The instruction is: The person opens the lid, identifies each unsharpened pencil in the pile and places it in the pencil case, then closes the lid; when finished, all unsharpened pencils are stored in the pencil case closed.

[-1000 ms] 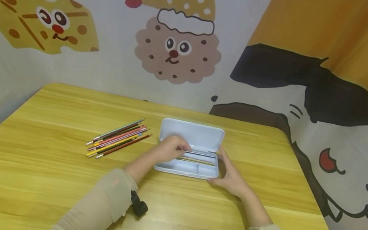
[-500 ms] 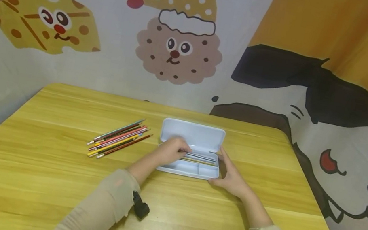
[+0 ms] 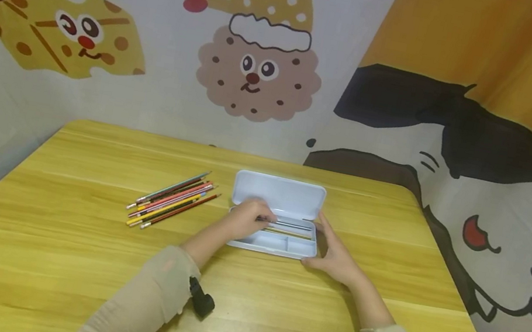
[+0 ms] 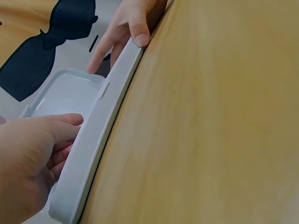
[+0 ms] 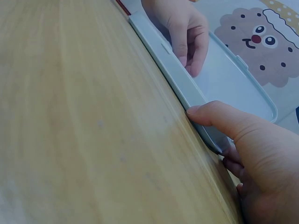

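Note:
A pale blue pencil case (image 3: 278,194) lies with its lid raised, its tray divided into compartments. Inside the long back compartment are a few pencils (image 3: 291,233). My left hand (image 3: 247,217) reaches into the left part of it, thumb and fingertips together at the end of a dark pencil (image 3: 295,226); the fingertips are partly hidden. My right hand (image 3: 337,260) grips the case's right end, thumb at the front corner and fingers farther back. In the right wrist view the right thumb presses the front wall (image 5: 175,70) of the case.
Left of the case, several coloured pencils (image 3: 169,202) lie side by side, slanted, on the wooden table (image 3: 252,306). A cloth (image 3: 147,109) with cartoon figures hangs behind the table. Each wrist wears a small black camera (image 3: 202,300).
The left hand's fingers have shifted slightly over the back compartment, and the pencils there lie a little differently. My right hand stays at the case's right end.

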`<act>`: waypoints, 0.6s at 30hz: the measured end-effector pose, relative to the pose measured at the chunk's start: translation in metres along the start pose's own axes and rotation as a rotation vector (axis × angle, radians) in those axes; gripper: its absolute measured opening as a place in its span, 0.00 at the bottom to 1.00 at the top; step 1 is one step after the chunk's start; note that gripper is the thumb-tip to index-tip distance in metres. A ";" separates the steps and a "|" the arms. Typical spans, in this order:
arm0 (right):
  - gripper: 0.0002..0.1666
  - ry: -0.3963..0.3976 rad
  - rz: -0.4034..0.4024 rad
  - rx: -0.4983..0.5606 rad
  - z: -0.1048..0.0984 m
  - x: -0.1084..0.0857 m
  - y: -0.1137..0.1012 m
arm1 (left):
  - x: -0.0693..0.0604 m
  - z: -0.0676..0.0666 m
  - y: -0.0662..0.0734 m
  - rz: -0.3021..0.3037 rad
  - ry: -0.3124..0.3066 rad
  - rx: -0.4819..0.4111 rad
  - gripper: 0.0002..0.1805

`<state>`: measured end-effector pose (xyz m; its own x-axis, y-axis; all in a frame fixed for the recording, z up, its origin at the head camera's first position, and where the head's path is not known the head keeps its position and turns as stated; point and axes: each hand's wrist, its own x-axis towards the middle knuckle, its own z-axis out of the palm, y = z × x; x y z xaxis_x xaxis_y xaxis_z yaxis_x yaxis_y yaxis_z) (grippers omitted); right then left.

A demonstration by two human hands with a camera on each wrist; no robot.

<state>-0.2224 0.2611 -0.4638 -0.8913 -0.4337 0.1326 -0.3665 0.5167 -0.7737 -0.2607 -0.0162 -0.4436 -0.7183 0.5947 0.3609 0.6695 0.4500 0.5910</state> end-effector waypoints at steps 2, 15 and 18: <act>0.72 -0.002 0.009 -0.012 0.000 0.000 0.000 | -0.001 -0.001 0.001 0.002 0.004 -0.011 0.08; 0.72 -0.003 0.005 -0.014 0.000 0.000 0.002 | -0.031 -0.022 0.011 -0.020 0.100 -0.148 0.10; 0.72 -0.002 0.010 -0.012 0.001 0.000 0.002 | -0.041 -0.031 0.010 -0.026 0.116 -0.150 0.10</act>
<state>-0.2235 0.2616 -0.4657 -0.8945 -0.4296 0.1234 -0.3603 0.5297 -0.7679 -0.2306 -0.0566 -0.4307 -0.7580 0.4994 0.4197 0.6208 0.3549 0.6990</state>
